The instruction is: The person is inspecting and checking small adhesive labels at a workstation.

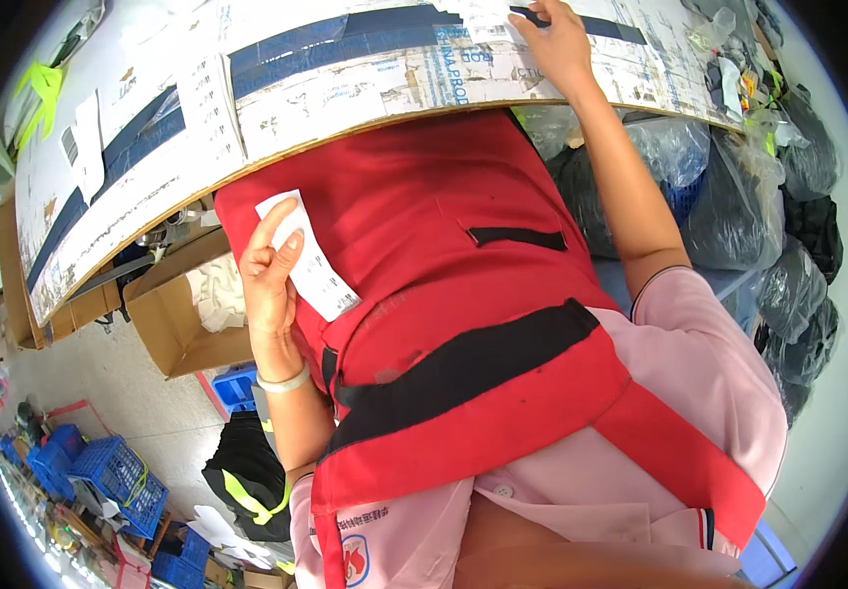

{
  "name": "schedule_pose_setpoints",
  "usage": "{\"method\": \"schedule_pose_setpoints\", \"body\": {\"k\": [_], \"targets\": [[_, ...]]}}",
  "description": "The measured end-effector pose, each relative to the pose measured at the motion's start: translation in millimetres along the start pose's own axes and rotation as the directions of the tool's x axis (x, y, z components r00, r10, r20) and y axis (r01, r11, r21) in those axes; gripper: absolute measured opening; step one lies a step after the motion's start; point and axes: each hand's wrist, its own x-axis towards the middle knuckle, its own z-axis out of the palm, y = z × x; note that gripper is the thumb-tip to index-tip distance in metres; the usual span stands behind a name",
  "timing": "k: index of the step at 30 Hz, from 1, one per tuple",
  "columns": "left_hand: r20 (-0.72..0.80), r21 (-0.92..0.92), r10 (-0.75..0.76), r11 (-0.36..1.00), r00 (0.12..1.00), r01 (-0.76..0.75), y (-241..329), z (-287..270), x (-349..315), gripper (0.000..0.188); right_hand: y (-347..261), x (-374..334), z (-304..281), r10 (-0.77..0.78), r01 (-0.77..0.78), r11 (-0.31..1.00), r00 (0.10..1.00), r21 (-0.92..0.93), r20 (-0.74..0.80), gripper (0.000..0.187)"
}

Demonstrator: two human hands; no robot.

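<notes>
My left hand (272,275) is closed on a white paper label strip (318,275), pinched between thumb and fingers in front of my red apron (414,196). The strip hangs down to the right, with small dark print on it. My right hand (556,49) reaches over the table (365,93), its thumb and a finger apart beside a dark strip (615,29) on the tabletop. Some of its fingers are cut off by the upper edge of the picture. Just left of that hand lies a white printed label (488,22).
More white label strips (88,147) lie on the worn, taped tabletop at left. An open cardboard box (173,329) stands below the table, with blue crates (119,481) farther off on the floor. Plastic-wrapped bags (728,206) are piled at right.
</notes>
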Motion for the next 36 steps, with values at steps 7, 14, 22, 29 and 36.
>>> {"method": "schedule_pose_setpoints", "body": {"k": [7,14,22,29,36], "targets": [[-0.170,0.108,0.070,0.993,0.983,-0.052,-11,10,10,0.025,-134,-82,9,-0.245,-0.314,0.821,0.561,0.476,0.791,0.026],[-0.121,0.069,0.133,0.990,0.984,-0.125,-5,13,15,0.027,-162,-104,33,-0.280,-0.632,0.632,0.354,0.449,0.892,0.020],[-0.024,0.161,-0.020,0.987,1.000,0.024,-12,7,0,0.018,-166,-119,45,-0.295,-0.640,0.565,0.433,0.521,0.852,0.017],[0.061,0.337,-0.156,0.933,0.986,0.127,-4,15,11,0.016,-163,-106,45,-0.544,0.063,0.746,0.631,0.663,0.552,0.009],[0.031,0.436,-0.089,0.898,0.996,0.066,-3,0,29,0.062,-140,-73,43,-0.160,-0.432,0.699,0.683,0.571,0.713,0.015]]}}
